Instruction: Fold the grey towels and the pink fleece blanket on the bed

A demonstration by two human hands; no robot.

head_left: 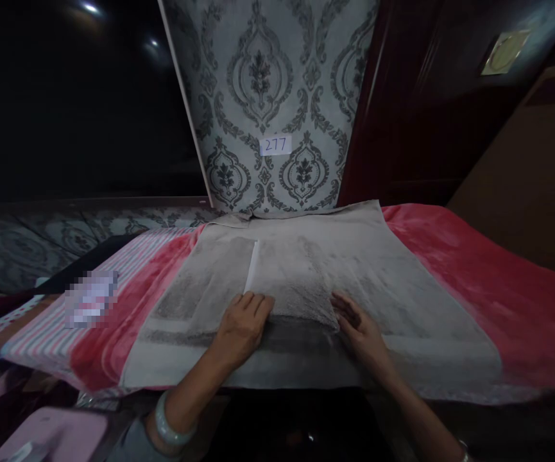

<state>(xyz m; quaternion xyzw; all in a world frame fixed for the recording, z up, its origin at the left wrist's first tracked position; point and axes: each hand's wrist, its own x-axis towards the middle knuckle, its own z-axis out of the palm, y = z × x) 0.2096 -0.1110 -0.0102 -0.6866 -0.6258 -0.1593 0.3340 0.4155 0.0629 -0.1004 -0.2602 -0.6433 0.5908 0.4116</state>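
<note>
A folded grey fleecy cloth (296,282) lies on a larger, flat grey cloth (431,333). A narrow white strip (253,266) runs up the folded piece, just beyond my left hand. My left hand (246,324), with a pale bangle at its wrist, has its fingers bent over the near edge of the folded cloth and closed on it. At the right near corner of that cloth is my right hand (361,327), its fingers loosely curved and apart, fingertips touching the cloth's side edge. Part of the near edge is hidden by my left hand.
A red blanket (474,269) spreads under the grey cloth on both sides. To the left are striped fabric (133,256) and a blurred-out item (90,299). A pink stool (56,433) stands low left. Patterned wall, dark screen (75,102) and dark red panel stand behind.
</note>
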